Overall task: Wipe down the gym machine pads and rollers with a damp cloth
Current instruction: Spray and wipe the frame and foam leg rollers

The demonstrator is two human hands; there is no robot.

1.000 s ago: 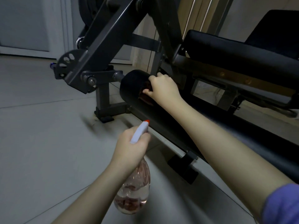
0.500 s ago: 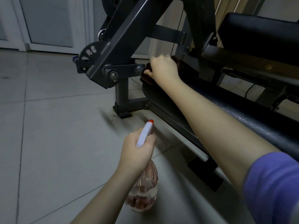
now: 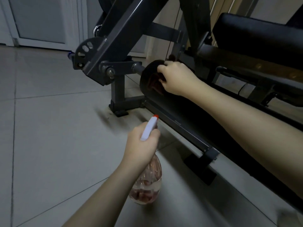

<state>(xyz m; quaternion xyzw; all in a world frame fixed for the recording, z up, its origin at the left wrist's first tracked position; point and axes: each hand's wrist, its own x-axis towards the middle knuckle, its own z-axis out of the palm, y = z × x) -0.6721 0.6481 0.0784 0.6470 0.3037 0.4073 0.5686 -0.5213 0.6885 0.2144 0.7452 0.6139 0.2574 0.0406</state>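
Observation:
A long black foam roller [image 3: 188, 110] of the gym machine runs low from the centre toward the right. My right hand [image 3: 177, 77] presses a dark reddish cloth [image 3: 155, 81] against the roller's left end face; most of the cloth is hidden under my fingers. My left hand [image 3: 141, 145] holds a clear spray bottle [image 3: 146, 182] by its white trigger head with a red nozzle, in front of the roller and below it. A black padded seat [image 3: 255, 30] sits above at upper right.
The grey steel frame [image 3: 124, 38] slants up at the centre, with a perforated pivot plate [image 3: 85, 49] and a floor foot [image 3: 119, 108]. A low base rail [image 3: 180, 128] runs beside the roller. Grey floor tiles [image 3: 49, 128] spread to the left, and white doors stand behind.
My right hand and the cloth slid down from the roller's top edge onto its end face. The view shifted slightly. The left hand keeps the bottle in about the same spot.

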